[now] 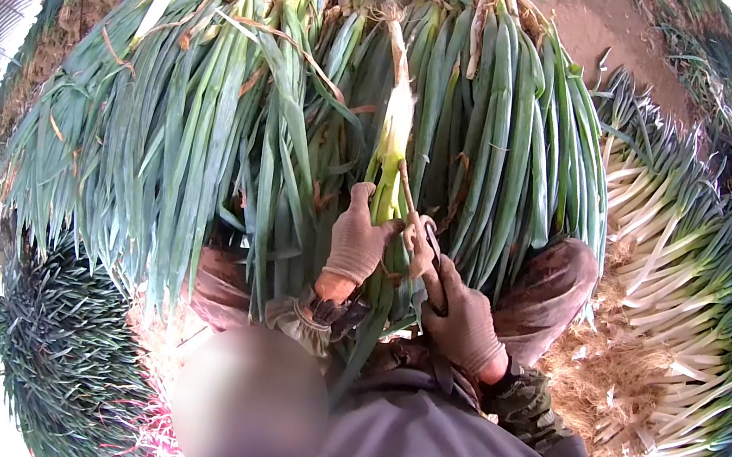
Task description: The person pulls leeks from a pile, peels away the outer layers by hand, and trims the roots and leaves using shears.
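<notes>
My left hand (pixel 359 241), in a tan knit glove, is closed around the green part of a large green onion (pixel 397 121). Its white shank points away from me, with roots at the far end. My right hand (pixel 463 324), gloved too, grips an air blow gun (pixel 420 247) with a thin nozzle and a dark curved lever. The nozzle tip lies right at the stalk, where the white turns to green, just beyond my left fingers. Behind both hands hangs a thick heap of green onions (pixel 184 128), leaves drooping toward me.
To the right lie rows of cleaned green onions (pixel 657 223) with white shanks, beside a litter of roots and peelings (pixel 603 374). A dense bundle of dark green leaves (pixel 70 337) stands at the lower left. My knee (pixel 548 296) is close to my right hand.
</notes>
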`<state>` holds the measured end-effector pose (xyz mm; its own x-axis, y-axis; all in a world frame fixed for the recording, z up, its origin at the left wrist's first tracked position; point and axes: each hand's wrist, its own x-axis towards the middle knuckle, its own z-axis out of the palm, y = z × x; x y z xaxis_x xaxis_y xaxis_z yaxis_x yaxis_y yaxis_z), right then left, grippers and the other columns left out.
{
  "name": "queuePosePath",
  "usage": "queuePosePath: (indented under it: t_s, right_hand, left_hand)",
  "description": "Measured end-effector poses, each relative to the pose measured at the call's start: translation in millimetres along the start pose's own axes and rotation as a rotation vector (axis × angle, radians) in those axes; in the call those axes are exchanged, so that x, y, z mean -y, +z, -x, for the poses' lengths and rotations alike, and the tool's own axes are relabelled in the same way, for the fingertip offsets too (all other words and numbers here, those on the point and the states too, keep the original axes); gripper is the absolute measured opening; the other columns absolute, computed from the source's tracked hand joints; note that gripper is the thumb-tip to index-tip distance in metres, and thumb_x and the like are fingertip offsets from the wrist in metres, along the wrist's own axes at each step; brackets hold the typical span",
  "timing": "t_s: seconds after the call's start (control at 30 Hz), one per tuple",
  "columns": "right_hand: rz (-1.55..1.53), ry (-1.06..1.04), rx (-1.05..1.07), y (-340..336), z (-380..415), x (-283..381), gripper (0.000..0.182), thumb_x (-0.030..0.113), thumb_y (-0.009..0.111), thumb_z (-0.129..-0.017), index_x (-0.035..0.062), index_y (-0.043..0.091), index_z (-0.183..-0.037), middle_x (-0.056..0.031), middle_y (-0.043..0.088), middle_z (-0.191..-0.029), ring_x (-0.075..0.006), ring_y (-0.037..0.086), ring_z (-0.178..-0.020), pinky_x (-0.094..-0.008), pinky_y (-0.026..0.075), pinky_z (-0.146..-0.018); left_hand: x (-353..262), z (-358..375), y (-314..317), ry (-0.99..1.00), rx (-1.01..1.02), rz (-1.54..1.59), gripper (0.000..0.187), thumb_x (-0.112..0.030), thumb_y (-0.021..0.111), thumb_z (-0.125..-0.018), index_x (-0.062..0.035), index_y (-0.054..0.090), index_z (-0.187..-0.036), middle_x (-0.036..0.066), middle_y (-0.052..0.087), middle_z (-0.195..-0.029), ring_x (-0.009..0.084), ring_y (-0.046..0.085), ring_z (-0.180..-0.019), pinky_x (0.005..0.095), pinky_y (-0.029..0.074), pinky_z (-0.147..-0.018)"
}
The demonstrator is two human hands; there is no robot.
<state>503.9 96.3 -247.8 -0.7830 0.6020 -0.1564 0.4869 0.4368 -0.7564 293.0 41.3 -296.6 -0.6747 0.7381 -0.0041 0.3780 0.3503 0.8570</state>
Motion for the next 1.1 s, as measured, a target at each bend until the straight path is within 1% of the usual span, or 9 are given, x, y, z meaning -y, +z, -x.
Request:
queuePosePath:
  t_s: [0.1, 0.3, 0.5, 0.6, 0.77, 0.87, 0.9, 1.0, 1.1]
  right_hand:
    - [0.052, -0.022, -0.018, -4, -25, 4, 0.066, 0.017, 0.071, -0.083, -0.0037, 0.040, -0.137, -0.0297, 0.066, -0.086, -0.0480, 0.066, -0.082, -0.0533, 0.053, -0.069]
    - [0.158, -0.056, -0.093, -8, -88, -4, 0.058, 0.013, 0.067, -0.082, -0.0055, 0.043, -0.131, -0.0294, 0.066, -0.078, -0.0485, 0.066, -0.078, -0.0546, 0.052, -0.068]
    - [0.217, 0.000, -0.095, -18, -154, 0, 0.054, 0.016, 0.068, -0.079, -0.0026, 0.051, -0.127, -0.0313, 0.067, -0.085, -0.0480, 0.066, -0.086, -0.0548, 0.051, -0.076]
    - [0.246, 0.002, -0.114, -20, -187, 0, 0.048, 0.017, 0.068, -0.079, -0.0017, 0.053, -0.121, -0.0302, 0.067, -0.085, -0.0482, 0.065, -0.087, -0.0549, 0.051, -0.076]
    - [0.240, -0.012, -0.129, -22, -245, -2, 0.036, 0.021, 0.068, -0.081, 0.0006, 0.056, -0.109, -0.0286, 0.068, -0.092, -0.0475, 0.065, -0.094, -0.0536, 0.050, -0.082]
    - [0.233, -0.027, -0.154, -26, -281, 1, 0.030, 0.021, 0.063, -0.086, -0.0059, 0.060, -0.099, -0.0305, 0.068, -0.089, -0.0471, 0.067, -0.090, -0.0513, 0.052, -0.082]
    - [0.220, 0.007, -0.203, -23, -298, -3, 0.033, 0.025, 0.064, -0.086, -0.0055, 0.062, -0.098, -0.0300, 0.069, -0.092, -0.0466, 0.067, -0.093, -0.0505, 0.052, -0.084]
    - [0.216, -0.004, -0.153, -34, -302, 3, 0.034, 0.027, 0.064, -0.086, -0.0042, 0.064, -0.101, -0.0291, 0.069, -0.095, -0.0465, 0.066, -0.096, -0.0496, 0.052, -0.085]
    - [0.146, -0.014, -0.141, -35, -255, 1, 0.036, 0.022, 0.069, -0.084, -0.0024, 0.061, -0.109, -0.0281, 0.069, -0.095, -0.0465, 0.066, -0.095, -0.0494, 0.052, -0.085]
  left_hand:
    - [-3, -1, -7, -0.060, 0.049, -0.002, 0.054, -0.013, 0.080, -0.082, -0.0039, 0.047, -0.123, 0.021, 0.066, -0.108, 0.0334, 0.069, -0.098, 0.0418, 0.054, -0.084]
    - [-3, -3, -15, -0.047, 0.048, 0.015, 0.052, -0.012, 0.081, -0.081, -0.0016, 0.051, -0.122, 0.019, 0.066, -0.107, 0.0295, 0.067, -0.096, 0.0388, 0.052, -0.088]
    - [1, -5, -22, -0.081, 0.099, 0.104, 0.056, -0.015, 0.081, -0.080, 0.0000, 0.052, -0.125, 0.018, 0.066, -0.108, 0.0268, 0.066, -0.098, 0.0381, 0.051, -0.091]
    - [8, -7, -23, -0.020, 0.070, 0.086, 0.057, -0.020, 0.080, -0.079, -0.0042, 0.051, -0.125, 0.023, 0.069, -0.102, 0.0395, 0.069, -0.096, 0.0431, 0.053, -0.085]
    - [1, -6, -29, -0.062, 0.086, 0.109, 0.058, -0.019, 0.079, -0.078, -0.0043, 0.051, -0.127, 0.021, 0.068, -0.099, 0.0345, 0.069, -0.092, 0.0412, 0.053, -0.085]
    - [2, -5, -26, -0.080, 0.075, 0.109, 0.058, -0.018, 0.078, -0.077, -0.0047, 0.052, -0.127, 0.020, 0.068, -0.098, 0.0345, 0.069, -0.093, 0.0411, 0.053, -0.085]
    - [4, -4, -26, -0.094, 0.072, 0.109, 0.058, -0.018, 0.078, -0.077, -0.0049, 0.052, -0.127, 0.020, 0.068, -0.098, 0.0350, 0.069, -0.093, 0.0412, 0.053, -0.085]
    - [-9, -7, -34, -0.033, 0.045, 0.020, 0.056, -0.015, 0.080, -0.078, -0.0011, 0.054, -0.125, 0.017, 0.066, -0.105, 0.0243, 0.066, -0.094, 0.0362, 0.052, -0.086]
    - [-26, -13, -44, 0.098, -0.012, -0.109, 0.051, -0.013, 0.080, -0.077, -0.0021, 0.056, -0.121, 0.021, 0.067, -0.101, 0.0308, 0.069, -0.093, 0.0385, 0.053, -0.082]
